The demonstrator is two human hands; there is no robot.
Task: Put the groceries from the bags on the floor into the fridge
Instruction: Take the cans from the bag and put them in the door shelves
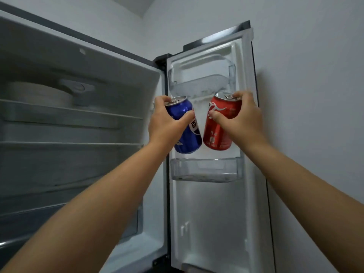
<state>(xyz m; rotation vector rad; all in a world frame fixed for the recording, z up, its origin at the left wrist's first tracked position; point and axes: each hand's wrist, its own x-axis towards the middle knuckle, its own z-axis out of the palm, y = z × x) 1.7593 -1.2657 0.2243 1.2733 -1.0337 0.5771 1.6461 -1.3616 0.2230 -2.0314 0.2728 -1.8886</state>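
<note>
The fridge stands open, its door (212,209) swung out to the right. My left hand (167,123) grips a blue soda can (187,138), tilted a little. My right hand (236,117) grips a red soda can (216,131) beside it. Both cans are held in the air in front of the door's inner side, above the clear middle door bin (204,170) and below the upper door bin (201,79). The two cans nearly touch at their bottoms.
Inside the fridge on the left are several glass shelves (78,115). A stack of white plates (39,95) sits on the top shelf. A clear drawer (128,223) is lower down. A white wall (315,95) lies right of the door.
</note>
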